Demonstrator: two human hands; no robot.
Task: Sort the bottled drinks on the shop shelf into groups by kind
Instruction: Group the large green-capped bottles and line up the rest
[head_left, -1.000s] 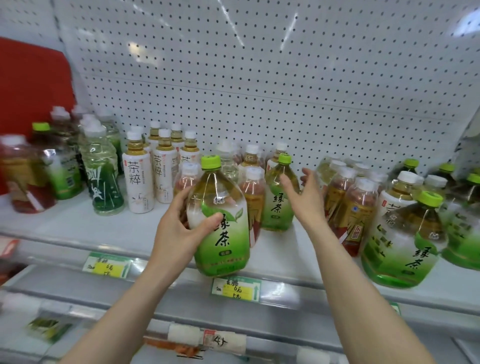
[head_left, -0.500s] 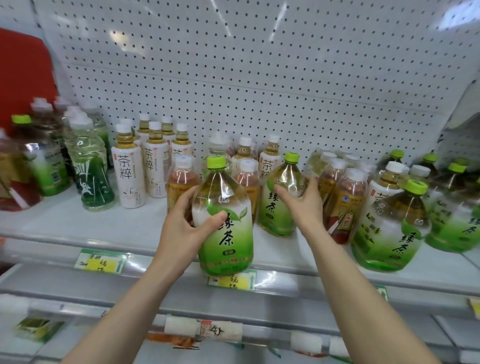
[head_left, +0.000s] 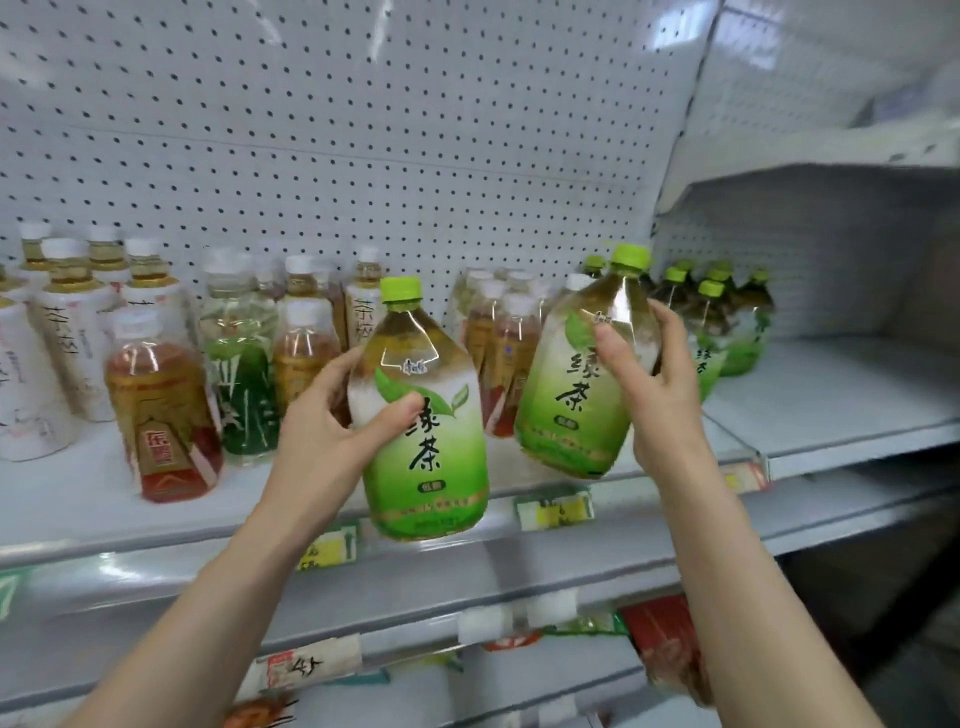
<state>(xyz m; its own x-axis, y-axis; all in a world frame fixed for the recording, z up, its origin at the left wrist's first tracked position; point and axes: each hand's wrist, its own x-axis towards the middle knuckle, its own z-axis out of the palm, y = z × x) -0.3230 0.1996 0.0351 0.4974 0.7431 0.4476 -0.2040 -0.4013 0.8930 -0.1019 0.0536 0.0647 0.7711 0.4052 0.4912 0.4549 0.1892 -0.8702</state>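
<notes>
My left hand (head_left: 332, 421) grips a large green tea bottle (head_left: 426, 447) with a green cap, held upright in front of the shelf edge. My right hand (head_left: 652, 395) holds a second green tea bottle (head_left: 576, 395) of the same kind, tilted to the right and lifted over the white shelf (head_left: 831, 400). Behind it, at the shelf's right end, several more green-capped green tea bottles (head_left: 727, 322) stand together. White-labelled tea bottles (head_left: 67, 343), a red-labelled amber bottle (head_left: 161, 415) and a dark green-labelled bottle (head_left: 241, 384) stand to the left.
More amber tea bottles (head_left: 498, 343) with white caps stand between the two held bottles. A pegboard wall (head_left: 363, 130) backs the shelf. Yellow price tags (head_left: 556, 512) line the front rail. To the right, the neighbouring shelf bay (head_left: 857, 384) is bare. Packaged goods (head_left: 670, 644) lie below.
My right hand has closed on the second green tea bottle and lifted it rightward, tilted. The view has swung right, and my left hand keeps holding its bottle.
</notes>
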